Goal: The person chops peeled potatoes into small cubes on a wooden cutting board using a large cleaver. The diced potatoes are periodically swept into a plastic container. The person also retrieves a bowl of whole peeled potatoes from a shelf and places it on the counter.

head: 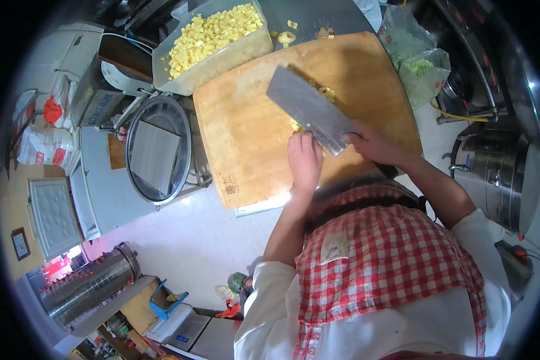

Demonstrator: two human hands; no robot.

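Observation:
My right hand grips the handle end of a wide-bladed cleaver. Its grey blade slants up and left across the round-sided wooden cutting board. Just left of the blade, my left hand curls its fingers over pale yellow vegetable pieces, probably potato, on the board. The fingers and the blade hide part of them. More cut yellow pieces lie beyond the far side of the blade.
A plastic tub of yellow cubes adjoins the board's far left edge. Scraps lie behind the board. Plastic bags of green food are at right. A round metal tray stands left, a steel pot right.

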